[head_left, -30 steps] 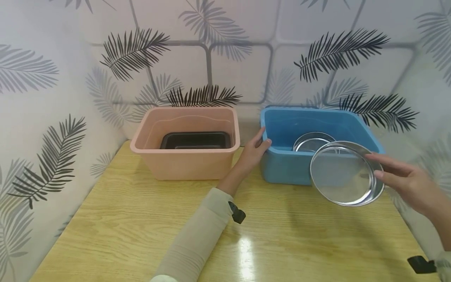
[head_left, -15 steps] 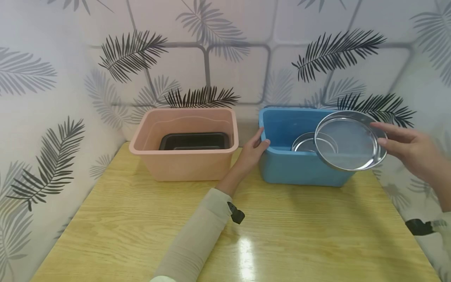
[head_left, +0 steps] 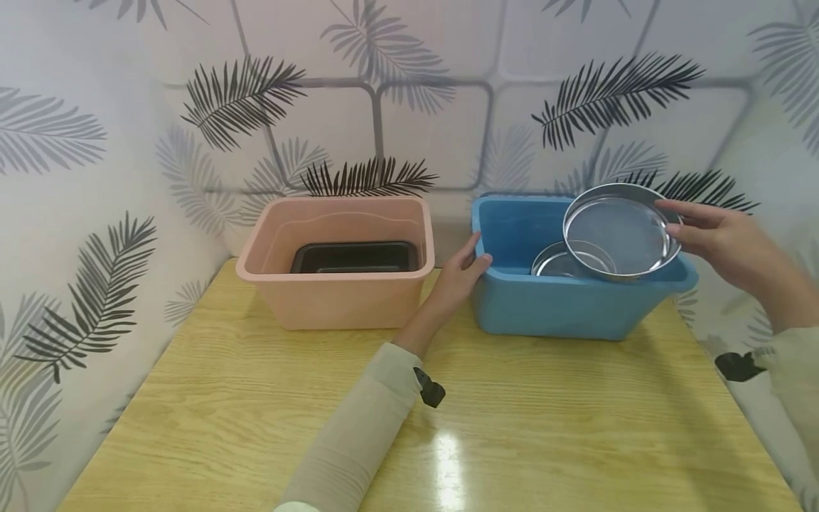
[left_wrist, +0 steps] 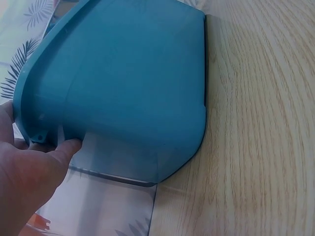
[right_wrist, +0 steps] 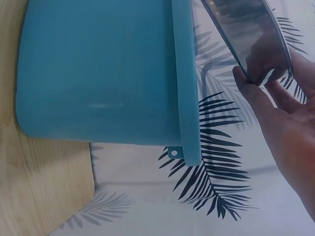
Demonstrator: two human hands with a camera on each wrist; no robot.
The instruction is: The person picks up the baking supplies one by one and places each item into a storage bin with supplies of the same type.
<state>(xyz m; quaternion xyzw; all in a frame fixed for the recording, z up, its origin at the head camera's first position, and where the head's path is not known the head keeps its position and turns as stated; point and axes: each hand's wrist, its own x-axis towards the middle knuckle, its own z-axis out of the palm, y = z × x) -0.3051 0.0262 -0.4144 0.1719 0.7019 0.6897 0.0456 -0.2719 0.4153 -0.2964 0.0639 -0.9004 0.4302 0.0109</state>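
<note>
My right hand [head_left: 729,242] pinches the side of a round metal sieve [head_left: 617,235] with a fine see-through mesh. The sieve is tilted and overlaps the front rim of the blue bin [head_left: 550,309]. Inside that bin lies another round metal item [head_left: 555,266], partly covered by the sieve in the head view. My left hand [head_left: 457,277] grips the bin's left rim, its thumb toward the front. In the left wrist view the left hand [left_wrist: 29,177] curls at the bin's edge. Thumb and fingers hold the sieve's shiny wall [right_wrist: 251,39] in the right wrist view.
A pink bin [head_left: 345,302] stands left of the blue one, with a black rectangular tray [head_left: 355,256] inside. Both bins sit at the back of the wooden table [head_left: 512,419], close to the leaf-patterned wall [head_left: 435,142].
My right hand has raised the sieve from in front of the blue bin, then shifted it slightly left over the bin's right part. The left hand has stayed on the rim.
</note>
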